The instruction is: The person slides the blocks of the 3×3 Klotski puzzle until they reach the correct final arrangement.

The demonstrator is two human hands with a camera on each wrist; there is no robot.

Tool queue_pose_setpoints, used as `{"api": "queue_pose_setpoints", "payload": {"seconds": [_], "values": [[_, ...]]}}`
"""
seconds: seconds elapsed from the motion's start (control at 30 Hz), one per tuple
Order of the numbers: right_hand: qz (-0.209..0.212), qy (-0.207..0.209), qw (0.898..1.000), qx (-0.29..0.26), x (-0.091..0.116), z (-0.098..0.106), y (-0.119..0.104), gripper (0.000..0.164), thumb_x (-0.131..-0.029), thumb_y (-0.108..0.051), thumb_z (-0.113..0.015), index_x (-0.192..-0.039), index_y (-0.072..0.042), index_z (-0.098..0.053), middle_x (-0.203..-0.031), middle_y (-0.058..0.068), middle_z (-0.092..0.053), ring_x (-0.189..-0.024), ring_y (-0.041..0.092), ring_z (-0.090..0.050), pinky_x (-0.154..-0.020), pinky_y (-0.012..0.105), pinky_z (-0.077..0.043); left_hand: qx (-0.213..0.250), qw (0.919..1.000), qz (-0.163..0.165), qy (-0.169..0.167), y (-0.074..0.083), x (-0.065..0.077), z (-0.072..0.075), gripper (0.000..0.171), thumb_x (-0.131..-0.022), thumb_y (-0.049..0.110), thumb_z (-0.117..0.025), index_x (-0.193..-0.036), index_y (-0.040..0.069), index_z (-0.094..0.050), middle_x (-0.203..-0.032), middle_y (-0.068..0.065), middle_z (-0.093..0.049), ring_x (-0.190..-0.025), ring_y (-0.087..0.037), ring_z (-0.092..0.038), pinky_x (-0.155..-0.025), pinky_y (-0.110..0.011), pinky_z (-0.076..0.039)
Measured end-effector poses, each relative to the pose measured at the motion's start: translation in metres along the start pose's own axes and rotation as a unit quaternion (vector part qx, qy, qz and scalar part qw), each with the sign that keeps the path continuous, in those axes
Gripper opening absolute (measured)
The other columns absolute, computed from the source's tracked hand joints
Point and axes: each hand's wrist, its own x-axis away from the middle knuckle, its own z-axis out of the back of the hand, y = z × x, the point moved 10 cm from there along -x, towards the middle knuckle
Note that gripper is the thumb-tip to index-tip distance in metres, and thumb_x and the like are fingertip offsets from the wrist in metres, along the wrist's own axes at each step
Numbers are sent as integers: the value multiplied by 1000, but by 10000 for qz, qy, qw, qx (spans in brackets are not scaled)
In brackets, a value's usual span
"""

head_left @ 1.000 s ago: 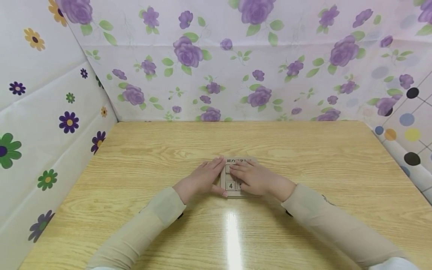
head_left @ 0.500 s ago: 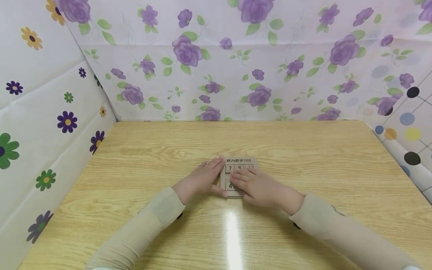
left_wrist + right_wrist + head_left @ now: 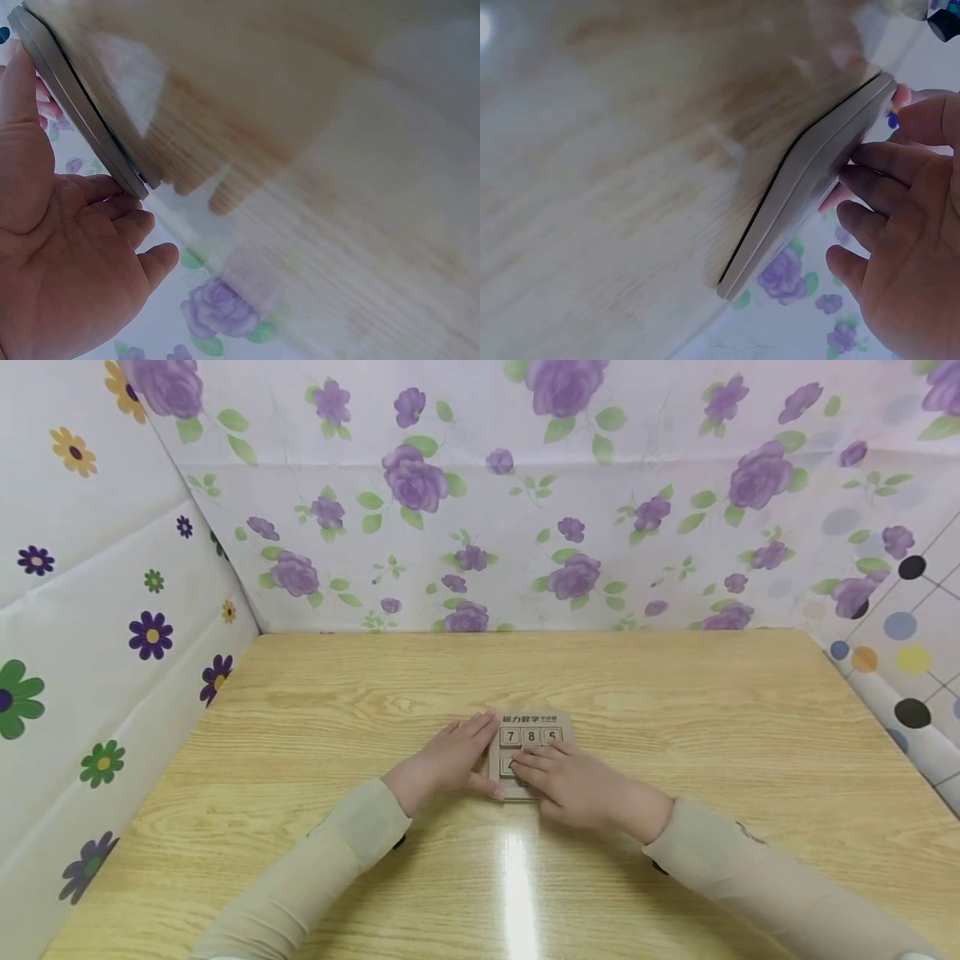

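A beige number sliding puzzle (image 3: 533,719) lies flat on the wooden table. Tiles 7, 8 and 6 show in its top row, and below them is a partly covered tile 4 (image 3: 507,766). My left hand (image 3: 446,758) holds the puzzle's left side, thumb near the front corner and fingers near the back corner. From the right, my right hand (image 3: 581,785) reaches over the board with extended fingertips on the tiles. It hides the lower right part. Both wrist views show the puzzle's thin side edge (image 3: 82,112) beside the fingers.
The light wooden table (image 3: 360,693) surrounds the puzzle and reflects a bright streak in front. A purple-flowered cloth (image 3: 480,493) stands behind the table. Other patterned sheets line the left (image 3: 112,693) and right sides.
My right hand has shifted right and toward me, uncovering the top row. Tile 4 has slid away from me, toward the top row. The left hand stays at the puzzle's edge.
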Motion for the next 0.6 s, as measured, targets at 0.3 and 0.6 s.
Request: {"api": "queue_pose_setpoints", "payload": {"seconds": [0.3,0.6], "values": [[-166,-56,9998,-52,-10,-1,12,51,-95,-22,-42,-143,-2,-42,-151,10,-37,-142,29,-30,-117,51,-22,-47,10000,-20,40,0,0,-1,113,-73,63,-66,-153,5,-12,-160,-10,-7,-147,-26,-10,-120,-47,-13],[-120,-8,9999,119,1,0,10,52,-95,-21,-44,-142,-1,-41,-151,13,-37,-141,32,-30,-117,51,-21,-43,10000,-43,17,0,1,1,113,-73,63,-66,-153,5,-12,-160,-11,-7,-147,-26,-9,-120,-47,-13]]}}
